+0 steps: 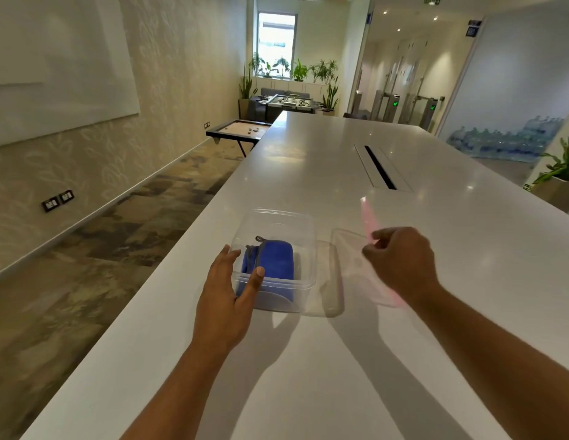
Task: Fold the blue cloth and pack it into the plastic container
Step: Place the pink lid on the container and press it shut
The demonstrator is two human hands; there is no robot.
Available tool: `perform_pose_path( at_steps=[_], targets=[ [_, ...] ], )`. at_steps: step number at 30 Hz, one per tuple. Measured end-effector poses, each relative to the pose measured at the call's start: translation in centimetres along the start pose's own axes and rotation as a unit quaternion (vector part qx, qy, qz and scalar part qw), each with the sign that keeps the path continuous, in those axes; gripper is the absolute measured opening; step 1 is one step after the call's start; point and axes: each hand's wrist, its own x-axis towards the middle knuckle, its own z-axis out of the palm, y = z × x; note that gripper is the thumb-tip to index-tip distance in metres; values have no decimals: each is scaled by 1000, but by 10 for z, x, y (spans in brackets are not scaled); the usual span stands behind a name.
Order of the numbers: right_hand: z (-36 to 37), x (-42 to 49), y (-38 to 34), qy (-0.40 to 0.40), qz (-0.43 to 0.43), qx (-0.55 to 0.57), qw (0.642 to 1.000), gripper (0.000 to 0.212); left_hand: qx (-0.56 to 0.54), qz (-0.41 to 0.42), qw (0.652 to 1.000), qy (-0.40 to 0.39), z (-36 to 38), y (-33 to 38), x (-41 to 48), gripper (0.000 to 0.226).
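While left hand (227,300) steadies container (277,281), right hand (400,258) pinches lid (350,249).

The left hand (227,300) hides the plastic container's (304,249) near-left corner and part of the blue cloth (275,260). The lid (350,265) is motion-blurred, its outline unclear. Both forearms leave the bottom edge.

Cloth (273,260) sits inside the container (304,223) on the table (324,376). Lid (346,246) lies just right of it, cable slot (380,168) behind
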Motion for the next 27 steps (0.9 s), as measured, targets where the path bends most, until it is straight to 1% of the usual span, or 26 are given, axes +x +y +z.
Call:
perform_pose_path(
  at_steps=[2, 4, 7, 9, 11, 13, 14, 16, 18, 19, 20, 22, 24, 25, 27],
  targets=[
    [-16, 11, 0, 44, 43, 87, 994, 32, 0, 0, 1000, 0, 0, 0, 0, 69],
    [-32, 19, -2, 75, 87, 213, 970, 30, 2, 1, 1000, -2, -1, 0, 0, 69],
    [-54, 23, -10, 94, 149, 407, 896, 24, -2, -2, 1000, -4, -1, 0, 0, 70],
    [-64, 20, -15, 90, 172, 486, 852, 23, -3, -2, 1000, -6, -2, -1, 0, 70],
    [-69, 13, -20, 73, 195, 539, 816, 20, -1, -1, 1000, -7, -3, -2, 1, 69],
    [-68, 6, -23, 46, 219, 590, 776, 13, 1, -1, 1000, -9, -4, -1, 1, 70],
    [-66, 2, -25, 26, 232, 619, 750, 11, 0, -2, 1000, -9, -4, -1, 1, 70],
    [-55, -7, -32, -27, 266, 678, 684, 12, -10, -10, 1000, -8, -6, 1, 0, 71],
    [-39, -17, -39, -87, 315, 713, 620, 13, -19, -17, 1000, -1, -8, 4, 0, 71],
    [-30, -22, -42, -109, 333, 721, 598, 13, -19, -20, 1000, 5, -10, 5, 1, 70],
    [-22, -28, -45, -125, 347, 724, 583, 14, -10, -23, 1000, 13, -12, 6, 1, 70],
    [-8, -40, -52, -141, 369, 725, 564, 14, 18, -24, 999, 27, -16, 8, 2, 70],
    [0, -50, -58, -148, 387, 728, 546, 13, 9, -15, 1000, 25, -19, 12, 3, 68],
    [3, -54, -61, -151, 390, 730, 541, 13, -6, -8, 1000, 20, -21, 12, 3, 67],
    [8, -60, -63, -156, 387, 727, 546, 15, -26, 4, 1000, 6, -22, 14, 3, 63]
  ],
)
